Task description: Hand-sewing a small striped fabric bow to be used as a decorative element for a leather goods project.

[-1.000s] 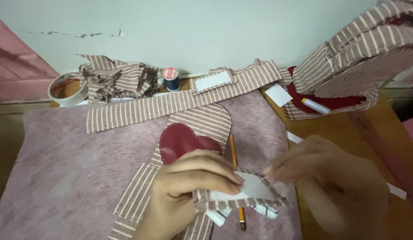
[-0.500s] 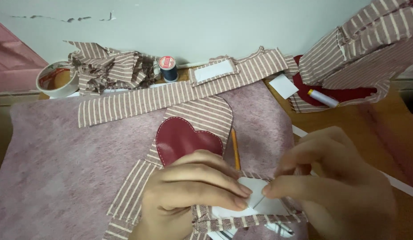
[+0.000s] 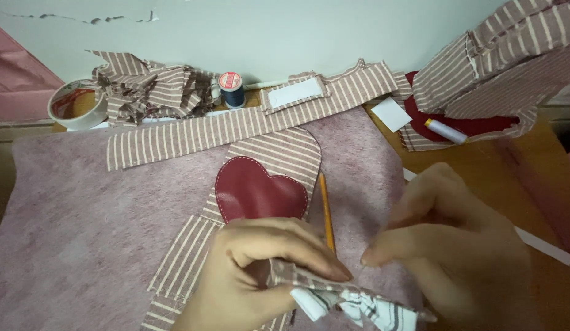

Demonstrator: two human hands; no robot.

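Left hand (image 3: 260,276): low in the frame, just below the heart patch; its fingers (image 3: 309,254) are pinched closed on a small folded fabric piece (image 3: 352,300), thumb underneath, fingertips on top.
Folded fabric piece: striped cloth with a white underside, crumpled, held between the two hands below and to the right of the heart patch, lifted a little off the felt.
Right hand (image 3: 456,251): right of the heart patch, blurred; fingertips drawn together in a narrow pinch at the upper edge of the fabric piece. Whether they hold anything cannot be told.
Heart patch (image 3: 257,193): dark red, stitched round its edge, sewn on a striped rounded panel (image 3: 279,156) that lies flat.
Pencil (image 3: 326,208): orange, just right of the heart patch, its lower end hidden behind the left fingers.
Long striped strip (image 3: 236,125): lies across above the heart patch.
Felt mat (image 3: 82,227): mauve, under the heart patch, covering the surface.
Thread spool (image 3: 231,89): dark blue, upright, well above the heart patch.
Tape roll (image 3: 76,104): far up-left of the heart patch.
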